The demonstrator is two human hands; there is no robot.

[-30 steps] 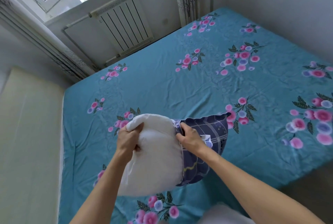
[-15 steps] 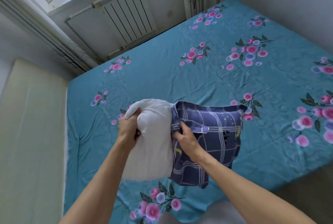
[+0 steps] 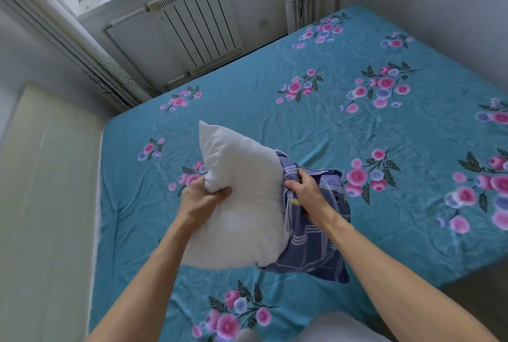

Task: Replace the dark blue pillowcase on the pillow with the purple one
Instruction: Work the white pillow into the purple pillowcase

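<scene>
I hold a white pillow [image 3: 242,204] in the air above the bed. My left hand [image 3: 202,197] grips its left edge, thumb on the fabric. Most of the pillow is bare; its top corner points up and away. The dark blue checked pillowcase [image 3: 316,245] is bunched against the pillow's right side and hangs down. My right hand [image 3: 305,187] grips the gathered pillowcase where it meets the pillow. No purple pillowcase is in view.
The bed carries a teal sheet [image 3: 330,127] with pink flower prints. A white radiator [image 3: 198,25] stands under the window beyond it. A pale mat [image 3: 41,204] lies on the floor to the left. Something white [image 3: 330,328] shows at the bottom edge.
The pillow has come further out of the pillowcase and swung up to the left. The pillowcase has slid right and bunched under my right hand.
</scene>
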